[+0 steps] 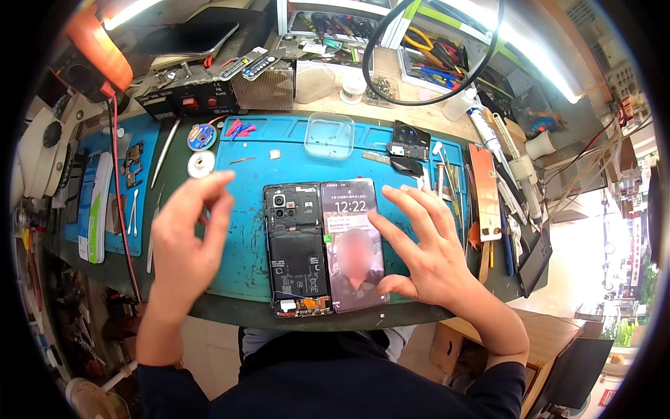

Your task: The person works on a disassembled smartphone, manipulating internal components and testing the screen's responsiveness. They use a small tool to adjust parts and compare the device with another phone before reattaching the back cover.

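A phone with its back off lies near the front edge of the blue work mat, its black inside showing cameras at the top and a battery below. Beside it, edge to edge, a lit phone screen displays a lock screen with a clock. My right hand is spread at the screen's right edge, fingertips over or on it; contact cannot be made out. Left of the opened phone, my left hand hovers above the mat, loosely curled, a gap between thumb and forefinger, nothing visible in it.
A clear plastic box sits at the mat's far side, with a black phone part to its right. Solder spool and white reel stand at the left. Tools and tubes line the right; a black cable loop hangs overhead.
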Demonstrator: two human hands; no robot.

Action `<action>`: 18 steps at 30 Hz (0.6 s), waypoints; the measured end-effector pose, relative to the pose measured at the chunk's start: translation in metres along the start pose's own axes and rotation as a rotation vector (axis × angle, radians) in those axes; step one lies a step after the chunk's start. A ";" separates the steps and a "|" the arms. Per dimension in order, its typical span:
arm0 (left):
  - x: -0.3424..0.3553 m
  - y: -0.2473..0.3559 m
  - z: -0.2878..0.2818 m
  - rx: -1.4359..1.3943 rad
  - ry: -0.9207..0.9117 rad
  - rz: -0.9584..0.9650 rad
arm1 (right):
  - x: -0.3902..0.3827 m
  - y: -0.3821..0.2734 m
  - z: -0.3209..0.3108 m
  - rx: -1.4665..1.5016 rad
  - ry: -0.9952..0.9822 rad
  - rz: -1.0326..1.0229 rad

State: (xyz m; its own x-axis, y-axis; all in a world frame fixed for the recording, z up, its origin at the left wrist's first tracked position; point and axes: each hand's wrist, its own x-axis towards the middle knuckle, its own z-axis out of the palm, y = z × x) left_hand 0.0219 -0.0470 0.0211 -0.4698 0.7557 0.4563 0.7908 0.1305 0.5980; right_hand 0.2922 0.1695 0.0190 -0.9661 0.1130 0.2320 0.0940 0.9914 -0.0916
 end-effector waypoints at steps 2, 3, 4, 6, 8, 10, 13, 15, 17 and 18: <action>-0.022 0.018 0.002 -0.027 -0.055 -0.091 | -0.004 -0.003 0.000 0.094 0.014 -0.028; -0.034 0.022 0.004 -0.053 -0.074 -0.111 | -0.005 -0.004 -0.001 0.140 0.022 -0.047; -0.045 0.026 0.005 -0.065 -0.092 -0.156 | -0.008 -0.004 0.002 0.202 0.023 -0.093; -0.060 0.030 0.014 -0.103 -0.084 -0.222 | -0.009 -0.007 0.000 0.214 -0.007 -0.176; -0.065 0.030 0.021 -0.082 -0.037 -0.223 | -0.010 -0.003 0.003 0.173 -0.031 -0.141; -0.066 0.031 0.025 -0.054 -0.011 -0.218 | -0.009 0.002 0.004 0.117 -0.031 -0.101; -0.068 0.032 0.028 -0.015 -0.007 -0.219 | -0.005 0.008 0.004 0.019 -0.007 -0.024; -0.066 0.034 0.027 -0.017 -0.024 -0.239 | -0.005 0.012 0.006 -0.042 -0.008 0.018; -0.065 0.033 0.027 -0.009 -0.032 -0.227 | -0.005 0.014 0.006 -0.074 -0.012 0.046; -0.064 0.033 0.027 -0.005 -0.036 -0.221 | -0.005 0.014 0.006 -0.066 0.001 0.049</action>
State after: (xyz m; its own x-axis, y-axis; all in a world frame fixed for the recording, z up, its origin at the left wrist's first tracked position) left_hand 0.0887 -0.0742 -0.0061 -0.6173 0.7313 0.2902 0.6681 0.2925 0.6841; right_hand 0.2970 0.1821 0.0111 -0.9598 0.1614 0.2298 0.1567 0.9869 -0.0388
